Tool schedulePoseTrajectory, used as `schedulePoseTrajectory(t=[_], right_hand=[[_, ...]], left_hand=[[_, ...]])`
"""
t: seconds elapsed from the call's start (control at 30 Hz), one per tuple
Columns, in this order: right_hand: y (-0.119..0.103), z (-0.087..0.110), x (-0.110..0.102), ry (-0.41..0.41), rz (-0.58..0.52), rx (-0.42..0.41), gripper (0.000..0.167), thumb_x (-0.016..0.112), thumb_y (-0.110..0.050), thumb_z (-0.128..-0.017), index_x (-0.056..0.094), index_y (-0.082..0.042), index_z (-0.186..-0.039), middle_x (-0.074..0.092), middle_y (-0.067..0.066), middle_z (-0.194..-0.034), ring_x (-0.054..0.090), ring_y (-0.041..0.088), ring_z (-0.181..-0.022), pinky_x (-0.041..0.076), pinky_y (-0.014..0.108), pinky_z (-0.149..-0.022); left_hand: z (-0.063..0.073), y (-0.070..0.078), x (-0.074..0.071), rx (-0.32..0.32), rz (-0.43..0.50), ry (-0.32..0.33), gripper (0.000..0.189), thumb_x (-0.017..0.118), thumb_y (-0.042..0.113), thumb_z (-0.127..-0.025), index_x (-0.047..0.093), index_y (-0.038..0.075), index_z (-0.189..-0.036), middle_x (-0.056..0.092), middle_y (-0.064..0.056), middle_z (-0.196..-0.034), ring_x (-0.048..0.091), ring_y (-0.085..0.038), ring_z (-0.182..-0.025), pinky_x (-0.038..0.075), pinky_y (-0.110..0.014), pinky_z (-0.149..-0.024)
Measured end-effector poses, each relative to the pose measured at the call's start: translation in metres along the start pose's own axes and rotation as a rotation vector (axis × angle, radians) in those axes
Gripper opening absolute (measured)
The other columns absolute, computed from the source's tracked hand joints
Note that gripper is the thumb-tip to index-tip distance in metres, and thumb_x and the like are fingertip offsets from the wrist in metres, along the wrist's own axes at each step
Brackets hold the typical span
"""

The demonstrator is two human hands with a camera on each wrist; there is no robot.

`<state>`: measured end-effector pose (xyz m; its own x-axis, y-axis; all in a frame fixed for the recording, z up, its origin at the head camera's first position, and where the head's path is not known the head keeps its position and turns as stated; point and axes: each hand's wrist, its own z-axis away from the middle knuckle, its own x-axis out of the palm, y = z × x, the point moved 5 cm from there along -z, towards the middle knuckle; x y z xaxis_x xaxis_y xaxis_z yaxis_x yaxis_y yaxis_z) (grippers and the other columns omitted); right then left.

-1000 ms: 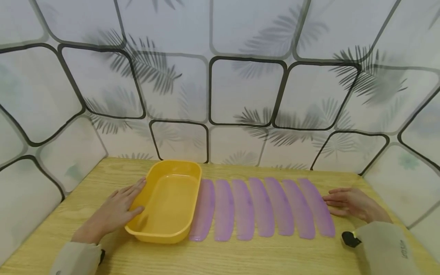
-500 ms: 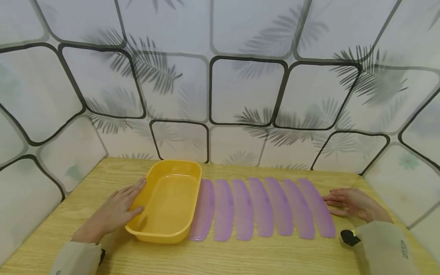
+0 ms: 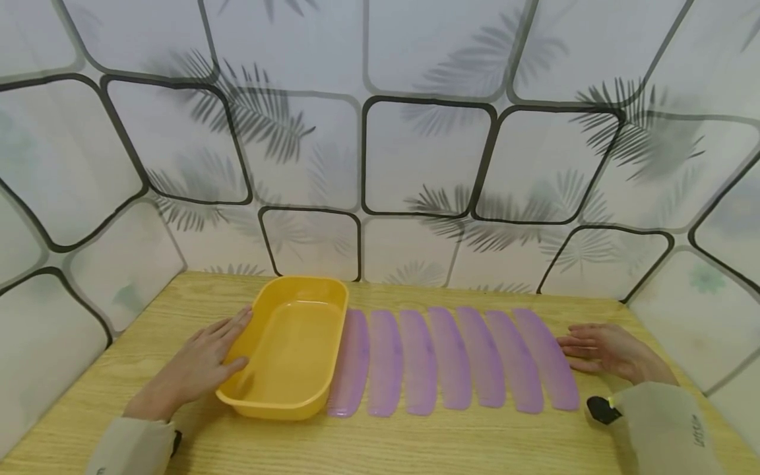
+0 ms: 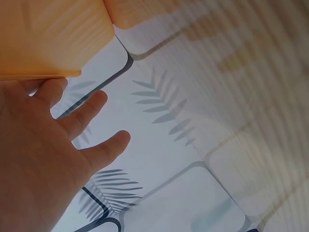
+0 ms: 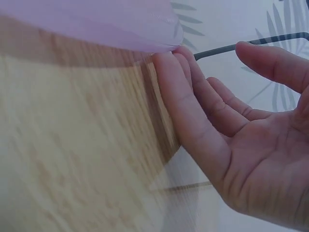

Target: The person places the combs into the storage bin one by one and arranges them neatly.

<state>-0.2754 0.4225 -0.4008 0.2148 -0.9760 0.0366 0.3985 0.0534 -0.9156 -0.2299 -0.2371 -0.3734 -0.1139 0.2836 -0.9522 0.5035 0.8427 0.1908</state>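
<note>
A yellow plastic basin (image 3: 285,356) stands left of centre in the head view. My left hand (image 3: 204,363) lies along its left side, fingers straight and thumb over the rim. In the left wrist view that hand's fingers (image 4: 87,113) are spread, the nearer ones at the basin's rim. Right of the basin, several purple translucent combs (image 3: 454,359) lie side by side in a row, the leftmost right up against the basin. My right hand (image 3: 611,353) rests beside the rightmost comb (image 3: 549,359), relaxed fingertips right at its outer edge, nothing gripped.
The light wooden table (image 3: 451,445) runs back to a wall covering (image 3: 427,158) with dark outlines and leaf prints, which also closes both sides. A black wrist strap piece (image 3: 604,410) sits by the right sleeve (image 3: 667,422).
Most of the combs have crept very slightly left, with the right hand still at the outer comb's edge. The left hand and the basin have not moved.
</note>
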Motion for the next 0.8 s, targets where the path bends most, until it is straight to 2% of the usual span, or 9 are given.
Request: schedulePoseTrajectory(t=[0.13, 0.23, 0.37, 0.57, 0.8], right_hand=[[0.002, -0.003, 0.000, -0.004, 0.008, -0.009, 0.052, 0.045, -0.003, -0.106, 0.017, 0.019, -0.145, 0.071, 0.004, -0.104, 0.070, 0.019, -0.096, 0.057, 0.044, -0.090], [0.003, -0.004, 0.000, -0.015, 0.012, -0.019, 0.052, 0.046, -0.002, -0.106, 0.018, 0.020, -0.144, 0.071, 0.003, -0.103, 0.070, 0.019, -0.095, 0.058, 0.042, -0.088], [0.003, -0.005, 0.002, -0.027, 0.021, -0.036, 0.041, 0.046, 0.000, -0.105, 0.031, 0.017, -0.139, 0.072, 0.002, -0.103, 0.070, 0.019, -0.095, 0.058, 0.040, -0.086], [0.003, -0.006, 0.005, -0.054, 0.039, -0.046, 0.025, 0.049, 0.003, -0.103, 0.054, 0.006, -0.127, 0.073, -0.001, -0.105, 0.070, 0.018, -0.096, 0.058, 0.039, -0.086], [0.004, -0.012, 0.008, -0.099, 0.081, -0.045, 0.022, 0.052, -0.002, -0.104, 0.068, -0.011, -0.117, 0.071, -0.005, -0.109, 0.067, 0.014, -0.099, 0.057, 0.036, -0.086]], left_hand=[[-0.001, 0.000, 0.000, -0.003, -0.001, -0.008, 0.072, 0.065, 0.026, -0.097, 0.036, -0.011, -0.151, 0.038, -0.028, -0.155, 0.046, -0.052, -0.130, 0.038, -0.069, -0.102], [-0.001, -0.001, 0.000, 0.000, -0.002, -0.008, 0.072, 0.066, 0.026, -0.097, 0.036, -0.011, -0.151, 0.038, -0.028, -0.155, 0.047, -0.052, -0.130, 0.038, -0.068, -0.102], [0.000, -0.001, 0.000, 0.007, -0.004, 0.000, 0.072, 0.066, 0.025, -0.097, 0.037, -0.011, -0.151, 0.038, -0.028, -0.154, 0.047, -0.052, -0.130, 0.038, -0.068, -0.102], [0.001, -0.001, 0.000, -0.001, 0.000, 0.000, 0.072, 0.066, 0.024, -0.096, 0.036, -0.011, -0.151, 0.038, -0.028, -0.155, 0.047, -0.052, -0.130, 0.038, -0.068, -0.102], [0.001, 0.000, -0.001, 0.004, 0.002, 0.006, 0.071, 0.066, 0.024, -0.096, 0.037, -0.011, -0.151, 0.039, -0.029, -0.154, 0.047, -0.052, -0.129, 0.038, -0.069, -0.101]])
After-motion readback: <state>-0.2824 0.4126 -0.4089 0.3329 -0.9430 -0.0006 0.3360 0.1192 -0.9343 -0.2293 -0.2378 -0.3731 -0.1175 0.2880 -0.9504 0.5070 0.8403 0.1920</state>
